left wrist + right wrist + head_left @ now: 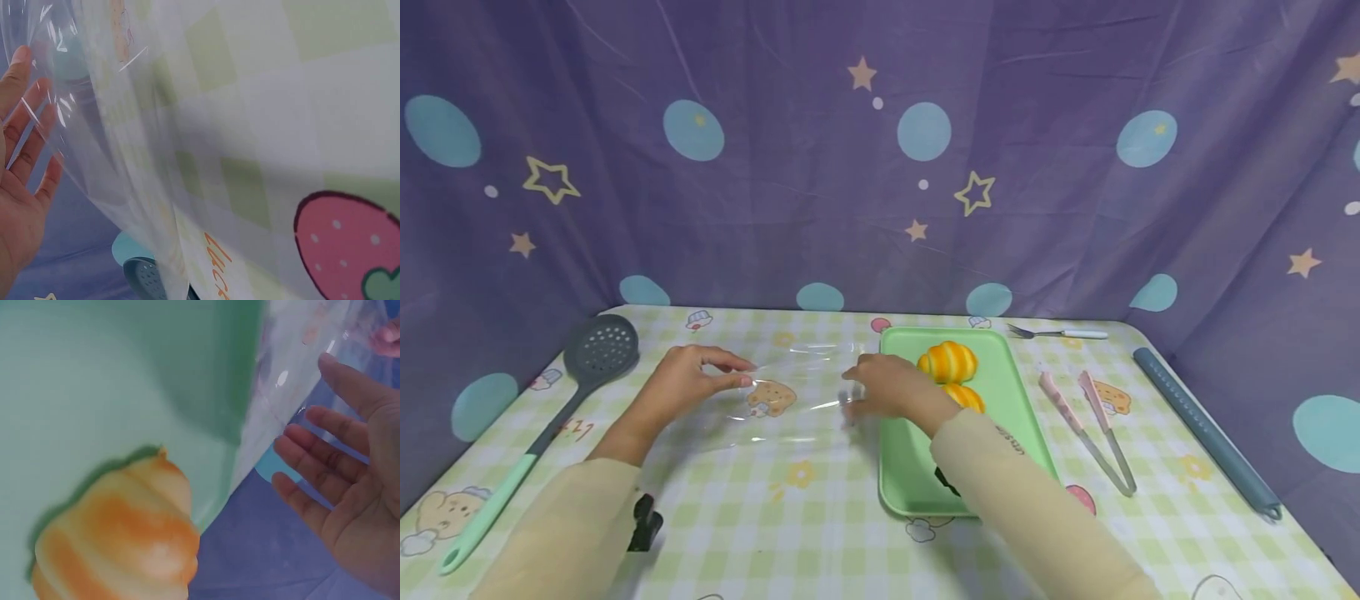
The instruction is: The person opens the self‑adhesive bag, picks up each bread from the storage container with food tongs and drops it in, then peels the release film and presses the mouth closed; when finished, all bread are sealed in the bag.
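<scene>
A clear plastic bag point(808, 408) lies on the checked tablecloth, its glossy film catching the light. At its left end is my left hand point(688, 379), thumb and fingers apart; in the left wrist view the fingers point(28, 156) look extended against the film. My right hand point(891, 387) hovers at the bag's right end, over the tray's left edge. In the right wrist view its fingers point(325, 456) are spread and loosely bent, with no grip visible. Two toy croissants point(951, 362) sit in the green tray point(910, 487), the nearer one partly hidden by my right arm.
Far left lies a slotted skimmer point(602, 350) with a mint handle. Right of the tray are pink-tipped tongs point(1105, 442), a fork point(1060, 334) behind them, and a long dark grey bar-shaped tool point(1202, 429) near the right edge. A purple curtain point(880, 208) closes off the back.
</scene>
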`<state>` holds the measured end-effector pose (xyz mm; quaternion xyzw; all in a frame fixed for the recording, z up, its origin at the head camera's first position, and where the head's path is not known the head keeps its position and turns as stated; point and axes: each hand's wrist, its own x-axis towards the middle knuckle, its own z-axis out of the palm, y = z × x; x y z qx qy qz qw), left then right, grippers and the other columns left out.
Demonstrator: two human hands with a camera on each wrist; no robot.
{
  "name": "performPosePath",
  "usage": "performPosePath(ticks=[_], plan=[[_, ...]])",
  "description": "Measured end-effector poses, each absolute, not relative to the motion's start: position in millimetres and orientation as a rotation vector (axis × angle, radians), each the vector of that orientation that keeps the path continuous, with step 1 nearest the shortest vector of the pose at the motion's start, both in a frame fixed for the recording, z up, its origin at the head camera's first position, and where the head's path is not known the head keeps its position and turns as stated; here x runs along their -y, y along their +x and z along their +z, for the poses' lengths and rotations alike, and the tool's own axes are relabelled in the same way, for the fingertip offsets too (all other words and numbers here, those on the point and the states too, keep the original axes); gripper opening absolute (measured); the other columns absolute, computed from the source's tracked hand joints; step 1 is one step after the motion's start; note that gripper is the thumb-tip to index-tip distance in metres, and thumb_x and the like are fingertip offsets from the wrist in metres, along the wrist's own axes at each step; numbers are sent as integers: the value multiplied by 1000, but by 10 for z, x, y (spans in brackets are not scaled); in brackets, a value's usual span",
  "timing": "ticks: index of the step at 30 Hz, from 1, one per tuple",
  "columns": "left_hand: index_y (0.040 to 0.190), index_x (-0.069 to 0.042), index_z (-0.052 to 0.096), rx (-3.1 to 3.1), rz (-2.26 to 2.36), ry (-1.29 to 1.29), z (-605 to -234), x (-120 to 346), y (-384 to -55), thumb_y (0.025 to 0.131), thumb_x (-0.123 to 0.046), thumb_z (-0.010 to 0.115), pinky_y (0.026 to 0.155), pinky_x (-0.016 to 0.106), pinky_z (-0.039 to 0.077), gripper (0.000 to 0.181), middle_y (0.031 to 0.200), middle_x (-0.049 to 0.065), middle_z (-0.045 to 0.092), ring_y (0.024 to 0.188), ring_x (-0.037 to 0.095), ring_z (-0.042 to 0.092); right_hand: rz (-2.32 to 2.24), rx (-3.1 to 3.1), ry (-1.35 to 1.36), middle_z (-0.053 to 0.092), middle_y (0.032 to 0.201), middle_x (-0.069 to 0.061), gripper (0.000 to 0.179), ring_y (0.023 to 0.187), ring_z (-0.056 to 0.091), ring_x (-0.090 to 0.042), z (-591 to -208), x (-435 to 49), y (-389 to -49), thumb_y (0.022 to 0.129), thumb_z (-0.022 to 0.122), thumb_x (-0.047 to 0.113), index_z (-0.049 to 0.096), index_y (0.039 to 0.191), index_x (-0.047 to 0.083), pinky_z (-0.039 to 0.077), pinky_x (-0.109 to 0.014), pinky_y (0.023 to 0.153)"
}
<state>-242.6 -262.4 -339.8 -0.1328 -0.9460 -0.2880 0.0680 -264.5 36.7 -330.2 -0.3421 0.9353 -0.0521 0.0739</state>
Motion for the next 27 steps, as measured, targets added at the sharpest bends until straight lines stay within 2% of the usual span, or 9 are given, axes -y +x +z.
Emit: performPosePath(ticks=[5,11,22,27], plan=[[107,-13,82,2862,-869,-396,-3399,2617,-2430,89,-26,81,88,55,50,22,107,9,76,102,32,66,-212,-2817,-1163,66,122,-12,45,108,65,-29,-3210,-495,-2634,96,74,27,66,135,6,53,-40,96],[108,-14,82,2862,-854,-404,-3407,2613,-2436,89,-28,81,87,54,50,24,107,9,76,101,31,66,-260,-2868,-1241,66,122,-8,42,104,67,-25,-3091,-684,-2584,95,75,26,69,132,9,54,-38,93],[111,-12,80,2864,-854,-418,-3418,2611,-2420,91,-31,79,86,56,51,27,110,12,75,102,34,66,-443,-3054,-1177,68,118,-6,37,91,68,-21,-2946,-1191,-2467,94,76,27,72,127,10,56,-37,83],[109,-12,81,2854,-837,-431,-3428,2603,-2426,91,-30,79,86,56,51,26,106,11,76,100,33,67,-565,-3116,-1133,68,117,-8,38,96,68,-25,-2919,-1438,-2402,92,78,29,73,124,9,55,-43,85]])
